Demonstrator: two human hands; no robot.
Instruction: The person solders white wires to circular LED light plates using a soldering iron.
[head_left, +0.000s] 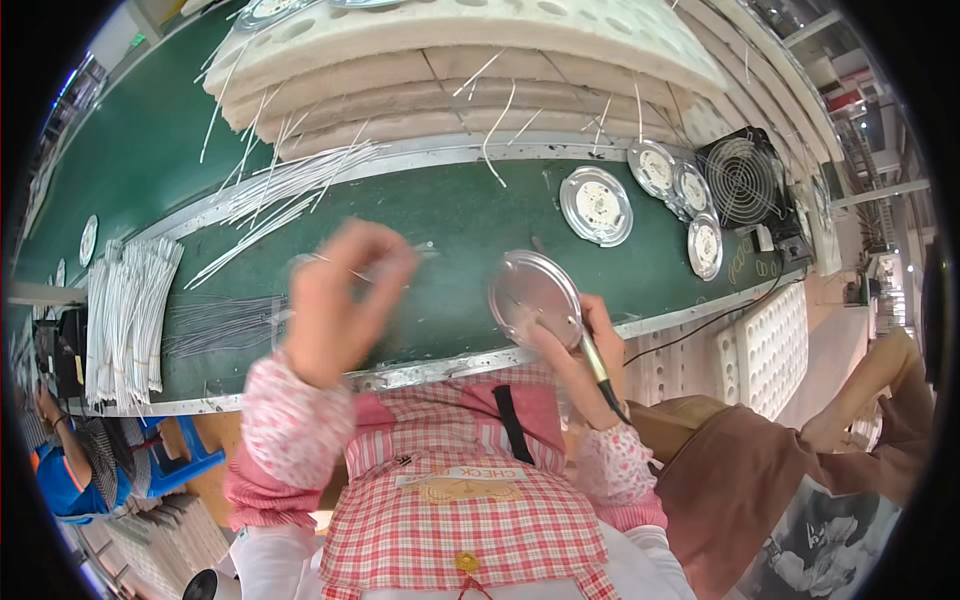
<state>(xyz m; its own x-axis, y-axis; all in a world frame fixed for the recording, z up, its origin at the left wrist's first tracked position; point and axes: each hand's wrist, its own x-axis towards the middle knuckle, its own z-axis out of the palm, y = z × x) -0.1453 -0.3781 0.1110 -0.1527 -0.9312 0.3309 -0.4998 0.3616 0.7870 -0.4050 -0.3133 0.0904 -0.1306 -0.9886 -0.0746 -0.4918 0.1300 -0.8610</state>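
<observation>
My left hand (345, 305) is raised over the bench, blurred by motion, its fingers pinched around what looks like a thin white wire (312, 258). In my right hand (592, 365) is a round, shiny metal lamp plate (535, 298), gripped by its lower right edge and tilted above the bench's front edge. The same hand also carries a pen-shaped tool with a pale metal barrel (595, 362) and a black cable; its tip is hidden. Beyond the plate, a lamp disc with a white centre (598, 205) lies on the green bench (450, 200).
Bundled white wires (130, 320) and dark wires (225, 328) lie left; loose white wires (300, 180) lie behind. Several lamp discs (690, 188) sit near a black fan (742, 180). Stacked foam trays (470, 50) line the back. Another person's arm (865, 390) is at right.
</observation>
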